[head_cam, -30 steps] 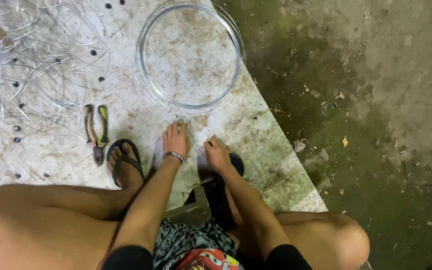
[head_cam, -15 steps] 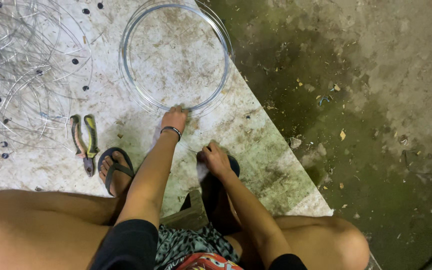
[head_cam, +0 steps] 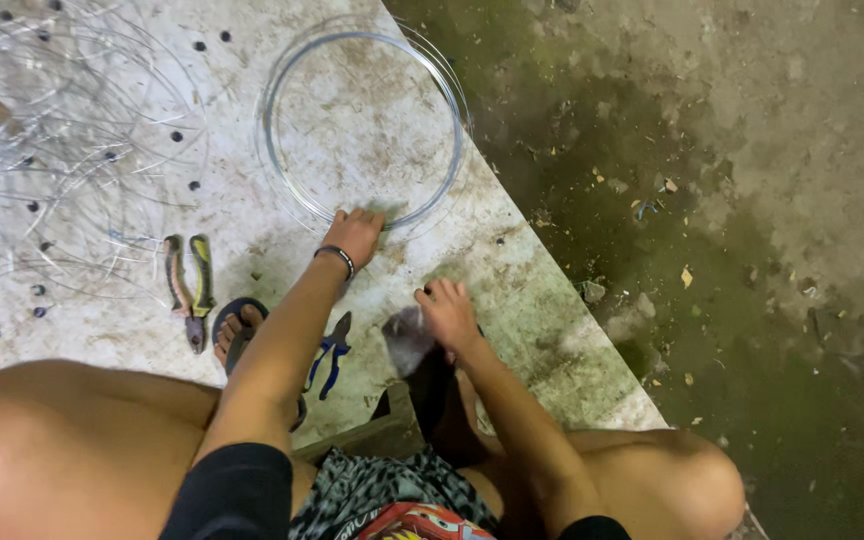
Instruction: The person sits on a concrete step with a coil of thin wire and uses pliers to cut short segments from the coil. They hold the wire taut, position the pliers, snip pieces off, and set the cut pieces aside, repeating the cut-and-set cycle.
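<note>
Wire coil [head_cam: 362,130] lies formed into a ring on the pale slab [head_cam: 512,290]. Left hand [head_cam: 355,235] presses flat, fingers spread, on its near edge. Right hand [head_cam: 447,315] rests loosely curled, empty; pliers [head_cam: 188,285] unused.

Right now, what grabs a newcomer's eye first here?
The round coil of clear wire on the pale slab, upper middle, with the left hand touching its near edge. Loose wire tangled with dark beads fills the upper left. Green-handled pliers lie beside a sandalled foot; the right hand rests lower centre.
</note>
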